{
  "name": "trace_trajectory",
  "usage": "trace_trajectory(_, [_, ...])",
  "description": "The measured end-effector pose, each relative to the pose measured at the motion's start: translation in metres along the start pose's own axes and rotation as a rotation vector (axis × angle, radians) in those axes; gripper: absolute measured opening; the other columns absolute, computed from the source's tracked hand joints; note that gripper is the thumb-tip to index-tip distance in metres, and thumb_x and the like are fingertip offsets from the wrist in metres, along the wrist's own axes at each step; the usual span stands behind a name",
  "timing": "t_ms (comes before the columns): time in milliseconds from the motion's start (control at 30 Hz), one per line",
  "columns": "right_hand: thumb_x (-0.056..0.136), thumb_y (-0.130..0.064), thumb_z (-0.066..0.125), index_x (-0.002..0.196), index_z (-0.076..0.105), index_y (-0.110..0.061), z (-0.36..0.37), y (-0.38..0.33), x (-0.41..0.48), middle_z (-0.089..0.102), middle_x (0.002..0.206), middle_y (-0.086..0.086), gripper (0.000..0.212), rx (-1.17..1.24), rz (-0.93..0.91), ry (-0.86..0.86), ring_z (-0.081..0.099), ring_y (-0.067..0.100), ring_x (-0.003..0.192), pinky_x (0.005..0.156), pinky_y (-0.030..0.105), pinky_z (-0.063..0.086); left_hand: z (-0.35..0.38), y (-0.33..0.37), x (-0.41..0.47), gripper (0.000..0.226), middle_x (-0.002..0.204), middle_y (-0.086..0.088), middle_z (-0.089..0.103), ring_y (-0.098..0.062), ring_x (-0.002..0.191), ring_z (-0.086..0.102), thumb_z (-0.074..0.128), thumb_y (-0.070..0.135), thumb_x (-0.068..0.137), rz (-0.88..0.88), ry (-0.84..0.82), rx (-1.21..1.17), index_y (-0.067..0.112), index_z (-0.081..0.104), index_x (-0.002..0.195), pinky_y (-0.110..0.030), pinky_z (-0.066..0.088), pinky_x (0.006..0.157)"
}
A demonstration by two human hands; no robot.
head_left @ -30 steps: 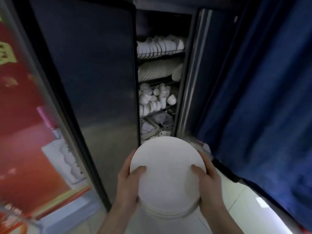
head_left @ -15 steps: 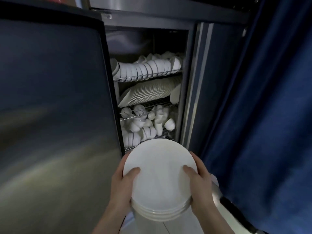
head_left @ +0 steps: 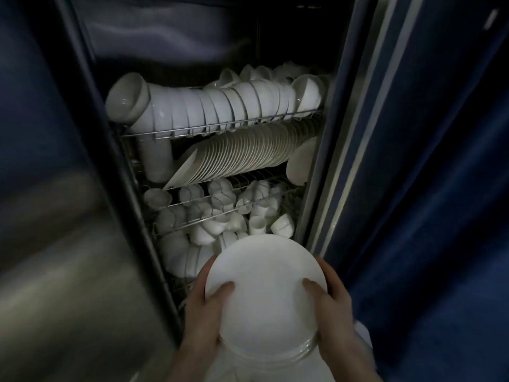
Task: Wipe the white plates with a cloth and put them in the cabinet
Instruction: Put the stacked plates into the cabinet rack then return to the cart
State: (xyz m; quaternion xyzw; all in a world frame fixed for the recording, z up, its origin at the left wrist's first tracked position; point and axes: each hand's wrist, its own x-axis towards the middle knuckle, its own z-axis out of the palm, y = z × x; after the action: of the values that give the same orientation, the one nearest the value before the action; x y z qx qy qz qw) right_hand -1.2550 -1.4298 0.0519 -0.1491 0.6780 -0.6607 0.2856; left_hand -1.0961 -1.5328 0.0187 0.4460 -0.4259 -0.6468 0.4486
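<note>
Nearest the camera, both hands are holding a stack of white plates (head_left: 264, 288) roughly level in front of the open cabinet (head_left: 170, 37), low against its opening and not yet inside. The left hand (head_left: 203, 312) is gripping the stack's left rim, thumb lying flat across the top plate, other fingers curling underneath and hidden. The right hand (head_left: 334, 310) is doing the same at the right rim, thumb pressing on top, fingers out of sight below. Several plate edges are showing under the top one at the near side. Left of the hands, the steel door (head_left: 68, 244) is standing wide open. Just beyond the stack, a lower wire rack (head_left: 192, 223) is carrying small white cups (head_left: 220, 199), jumbled from its left edge to its right. Above that, the middle rack (head_left: 248, 176) is holding a row of plates (head_left: 248, 153) standing on edge and leaning. Farthest up, the top rack (head_left: 220, 126) is carrying a row of bowls (head_left: 220, 106) nested on their sides along its front edge. A dark blue curtain (head_left: 440, 216) is hanging right of the cabinet.
</note>
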Motion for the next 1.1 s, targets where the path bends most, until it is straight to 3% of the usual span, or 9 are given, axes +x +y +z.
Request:
trace_trajectory(233, [0.088, -0.012, 0.064, 0.124, 0.062, -0.043, 0.049, -0.031, 0.135, 0.065, 0.122, -0.009, 0.048, -0.061, -0.028, -0.025, 0.060, 0.021, 0.110, 0.096, 0.055, 0.052, 0.064, 0.022, 0.126, 0.053, 0.130, 0.008, 0.059, -0.029, 0.115, 0.056, 0.069, 0.010, 0.086, -0.023, 0.000, 0.011, 0.049, 0.060, 0.121, -0.058, 0.048, 0.095])
trace_trajectory(333, [0.086, -0.015, 0.068, 0.123, 0.063, -0.043, 0.066, -0.049, 0.181, 0.065, 0.121, -0.010, 0.047, -0.082, -0.053, -0.041, 0.060, 0.018, 0.107, 0.092, 0.050, 0.054, 0.085, 0.034, 0.168, 0.051, 0.127, 0.015, 0.058, -0.023, 0.112, 0.057, 0.068, 0.010, 0.088, -0.029, -0.032, -0.008, 0.050, 0.058, 0.118, -0.049, 0.052, 0.087])
trace_trajectory(433, [0.085, -0.016, 0.072, 0.129, 0.060, -0.042, 0.082, -0.062, 0.230, 0.063, 0.124, -0.012, 0.052, -0.130, -0.110, -0.078, 0.059, 0.015, 0.108, 0.089, 0.045, 0.054, 0.107, 0.034, 0.216, 0.050, 0.128, 0.011, 0.057, -0.025, 0.113, 0.056, 0.067, 0.013, 0.090, -0.038, -0.039, -0.006, 0.048, 0.055, 0.125, -0.053, 0.051, 0.091])
trace_trajectory(567, [0.087, -0.013, 0.072, 0.137, 0.058, -0.028, 0.106, -0.082, 0.295, 0.064, 0.129, -0.003, 0.054, -0.249, -0.217, -0.122, 0.059, 0.022, 0.117, 0.098, 0.047, 0.052, 0.135, 0.032, 0.277, 0.047, 0.114, 0.025, 0.055, -0.006, 0.099, 0.056, 0.067, 0.018, 0.092, 0.015, -0.030, 0.009, 0.050, 0.053, 0.123, -0.030, 0.053, 0.075])
trace_trajectory(667, [0.086, -0.009, 0.072, 0.136, 0.060, -0.022, 0.124, -0.095, 0.342, 0.066, 0.128, -0.001, 0.053, -0.320, -0.308, -0.172, 0.060, 0.022, 0.118, 0.101, 0.048, 0.050, 0.156, 0.018, 0.322, 0.051, 0.127, 0.011, 0.056, -0.019, 0.117, 0.054, 0.065, 0.014, 0.092, 0.086, -0.013, 0.029, 0.035, 0.049, 0.136, -0.042, 0.051, 0.095])
trace_trajectory(767, [0.085, -0.008, 0.072, 0.134, 0.062, -0.020, 0.140, -0.105, 0.385, 0.069, 0.123, 0.001, 0.052, -0.442, -0.390, -0.201, 0.062, 0.020, 0.115, 0.100, 0.037, 0.050, 0.181, 0.003, 0.358, 0.050, 0.117, 0.019, 0.052, -0.008, 0.111, 0.050, 0.065, 0.011, 0.092, 0.171, 0.072, 0.089, 0.027, 0.048, 0.136, -0.016, 0.047, 0.082])
trace_trajectory(900, [0.083, -0.006, 0.072, 0.134, 0.061, -0.021, 0.155, -0.111, 0.425, 0.071, 0.119, 0.003, 0.055, -0.560, -0.415, -0.240, 0.062, 0.012, 0.107, 0.084, 0.017, 0.043, 0.205, -0.017, 0.386, 0.055, 0.128, -0.001, 0.054, -0.014, 0.102, 0.055, 0.064, 0.009, 0.092, 0.096, 0.115, 0.027, 0.022, 0.043, 0.141, -0.027, 0.044, 0.085])
trace_trajectory(1000, [0.084, -0.006, 0.071, 0.137, 0.059, -0.021, 0.160, -0.110, 0.439, 0.070, 0.122, 0.004, 0.056, -0.630, -0.407, -0.261, 0.064, 0.018, 0.112, 0.086, 0.017, 0.043, 0.213, -0.028, 0.399, 0.053, 0.133, -0.012, 0.053, -0.014, 0.104, 0.052, 0.062, 0.002, 0.092, 0.111, 0.144, 0.078, 0.009, 0.043, 0.142, -0.022, 0.041, 0.082])
trace_trajectory(1100, [0.084, -0.007, 0.070, 0.135, 0.061, -0.017, 0.163, -0.111, 0.448, 0.070, 0.122, 0.007, 0.053, -0.662, -0.446, -0.262, 0.065, 0.023, 0.113, 0.085, 0.018, 0.043, 0.218, -0.037, 0.411, 0.056, 0.141, -0.015, 0.046, -0.019, 0.113, 0.048, 0.060, 0.007, 0.095, 0.087, 0.142, 0.118, 0.008, 0.036, 0.145, -0.022, 0.037, 0.084])
